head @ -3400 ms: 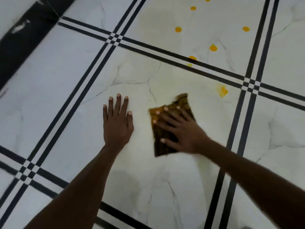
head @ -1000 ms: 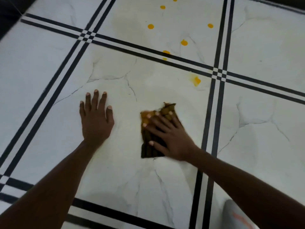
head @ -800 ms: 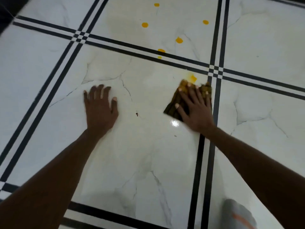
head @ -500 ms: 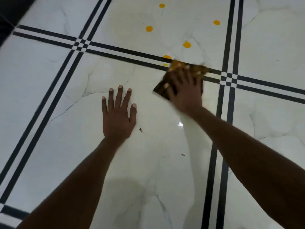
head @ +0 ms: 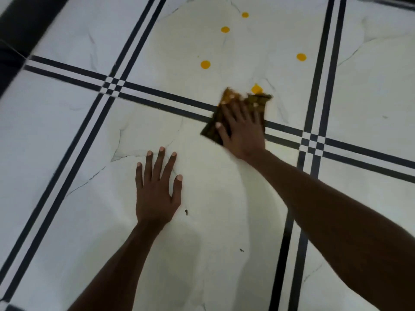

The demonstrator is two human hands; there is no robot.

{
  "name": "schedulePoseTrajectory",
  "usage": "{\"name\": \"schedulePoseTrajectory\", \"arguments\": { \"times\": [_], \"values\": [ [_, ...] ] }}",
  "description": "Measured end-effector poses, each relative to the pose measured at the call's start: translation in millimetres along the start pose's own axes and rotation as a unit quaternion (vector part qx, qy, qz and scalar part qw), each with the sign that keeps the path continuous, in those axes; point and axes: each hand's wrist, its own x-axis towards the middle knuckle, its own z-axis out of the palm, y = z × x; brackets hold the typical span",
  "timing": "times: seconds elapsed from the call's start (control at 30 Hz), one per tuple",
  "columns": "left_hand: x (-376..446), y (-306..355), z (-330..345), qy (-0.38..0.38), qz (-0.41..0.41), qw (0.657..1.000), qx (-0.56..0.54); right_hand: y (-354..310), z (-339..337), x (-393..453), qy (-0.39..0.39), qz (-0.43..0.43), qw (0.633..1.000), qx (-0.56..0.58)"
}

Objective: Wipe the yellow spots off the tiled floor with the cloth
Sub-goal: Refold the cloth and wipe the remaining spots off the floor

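Observation:
My right hand (head: 241, 126) presses flat, fingers spread, on a folded brown cloth (head: 258, 103) stained yellow, lying across the dark double stripe between two white marble tiles. The cloth's far edge touches one yellow spot (head: 256, 89). Several more yellow spots lie on the far tile, among them one (head: 205, 64) to the left and one (head: 301, 57) to the right. My left hand (head: 157, 187) rests flat on the near tile (head: 202, 221), fingers straight, holding nothing.
Dark double stripes (head: 157, 99) cross the floor between tiles. A black band (head: 20, 25) runs along the floor's far-left edge. Small dark specks (head: 186, 212) lie on the near tile beside my left hand.
My right hand has slid the cloth from the near tile up and right, over the spot near the stripe crossing and then across the stripe to the far tile's edge. My left hand stays planted.

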Motion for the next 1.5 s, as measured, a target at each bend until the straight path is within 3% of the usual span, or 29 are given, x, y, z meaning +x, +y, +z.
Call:
{"name": "schedulePoseTrajectory", "arguments": {
  "times": [0.13, 0.23, 0.3, 0.33, 0.4, 0.47, 0.5, 0.53, 0.63, 0.77, 0.87, 0.97, 1.0, 1.07, 1.17, 1.23, 1.33, 1.43, 1.5],
  "values": [
    [-1.8, -2.9, 2.5, 0.021, 0.012, 1.000, -0.013, -54.3, 8.7, -32.8, -0.030, -0.192, 0.981, -0.005],
    [-1.2, -4.5, 3.7, 0.023, 0.020, 0.999, -0.014, -22.5, 0.6, -85.8, -0.089, -0.325, 0.941, -0.024],
    [-1.7, -2.4, 3.8, 0.021, 0.017, 1.000, -0.010, 17.2, -8.0, -86.9, -0.103, -0.366, 0.924, -0.036],
    [-2.4, -2.2, 3.4, 0.022, 0.014, 1.000, -0.005, 29.0, -7.3, -72.5, -0.083, -0.348, 0.933, -0.041],
    [-1.8, -1.3, 4.8, 0.024, 0.012, 1.000, -0.006, 27.8, -3.3, -28.5, -0.022, -0.216, 0.976, -0.028],
    [-1.9, -2.2, 5.6, 0.030, 0.015, 0.999, -0.007, -8.4, -0.9, 16.9, 0.005, -0.056, 0.998, 0.007],
    [-2.2, -2.0, 6.6, 0.036, 0.016, 0.999, -0.007, -32.8, 2.9, 31.2, -0.001, -0.029, 0.999, 0.017],
    [-1.8, -1.9, 7.9, 0.043, 0.013, 0.999, -0.015, -56.4, 6.6, 36.6, -0.011, -0.046, 0.999, 0.021],
    [-3.2, -2.8, 6.8, 0.073, -0.042, 0.994, -0.073, -98.1, 16.8, -2.3, -0.034, -0.227, 0.973, -0.013],
    [-4.1, -0.4, 5.1, 0.058, -0.072, 0.994, -0.055, -32.4, 5.9, -85.8, -0.071, -0.328, 0.941, -0.029],
    [-3.1, 0.6, 7.5, 0.038, -0.062, 0.997, -0.029, 32.7, -3.7, -60.8, -0.028, -0.226, 0.973, -0.033],
    [-2.9, -0.8, 9.8, 0.045, -0.062, 0.997, -0.023, 17.3, 0.1, 8.5, -0.010, -0.038, 0.999, -0.008],
    [-3.4, -0.7, 10.7, 0.053, -0.061, 0.996, -0.024, -2.9, 4.9, 24.7, -0.016, -0.020, 1.000, 0.000],
    [-4.0, -1.2, 11.1, 0.063, -0.059, 0.996, -0.033, -46.7, 12.6, 31.1, -0.032, -0.070, 0.997, 0.015],
    [-3.9, -1.6, 7.5, 0.059, -0.058, 0.996, -0.044, -79.0, 19.9, -14.3, -0.041, -0.180, 0.982, 0.033],
    [1.7, 4.0, 4.1, 0.045, -0.083, 0.994, -0.059, -71.7, 18.0, -51.8, -0.052, -0.191, 0.977, 0.084],
    [17.8, 20.8, -2.8, 0.042, -0.146, 0.984, -0.087, -50.9, 10.8, -85.4, -0.051, -0.141, 0.958, 0.245],
    [34.4, 40.3, -5.6, 0.058, -0.129, 0.983, -0.114, -40.6, -10.3, -88.4, -0.079, -0.022, 0.891, 0.447],
    [47.4, 57.7, -11.2, 0.036, -0.106, 0.986, -0.123, -39.8, -24.0, -83.0, -0.099, 0.027, 0.860, 0.501]
  ]
}}
